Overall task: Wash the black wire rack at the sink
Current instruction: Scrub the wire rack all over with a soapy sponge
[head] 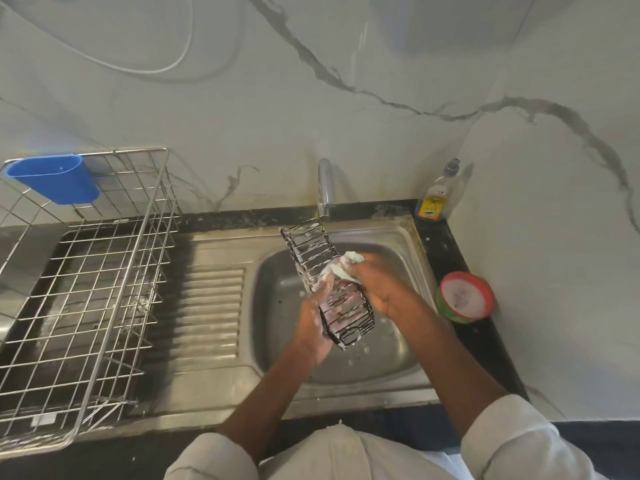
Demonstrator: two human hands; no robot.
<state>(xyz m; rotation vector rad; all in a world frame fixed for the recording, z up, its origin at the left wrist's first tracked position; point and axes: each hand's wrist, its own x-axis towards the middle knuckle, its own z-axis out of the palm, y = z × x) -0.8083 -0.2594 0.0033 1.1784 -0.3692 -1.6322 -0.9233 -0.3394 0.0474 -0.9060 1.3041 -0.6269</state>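
left hand (313,327) holding soapy black wire rack (311,251), right hand (375,282) scrubbing

One black wire rack (325,282), two hands – left hand (313,332), right hand (375,284). One scrub cloth (341,268), possibly sponge. One tap (325,188), one soap bottle (437,197), one blue cup (55,181), one steel drying basket (86,289), one round tub (465,296) – one sink (277,296).

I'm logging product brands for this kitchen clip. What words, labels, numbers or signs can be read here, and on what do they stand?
No text can be read in this view.
Dish soap bottle: a yellow-orange label and a small white-and-red sticker above it, both too small and blurred to read.
Red-rimmed tub: green printing on its side, too blurred to read.
Blue cutlery holder, black wire rack, faucet: no markings visible.
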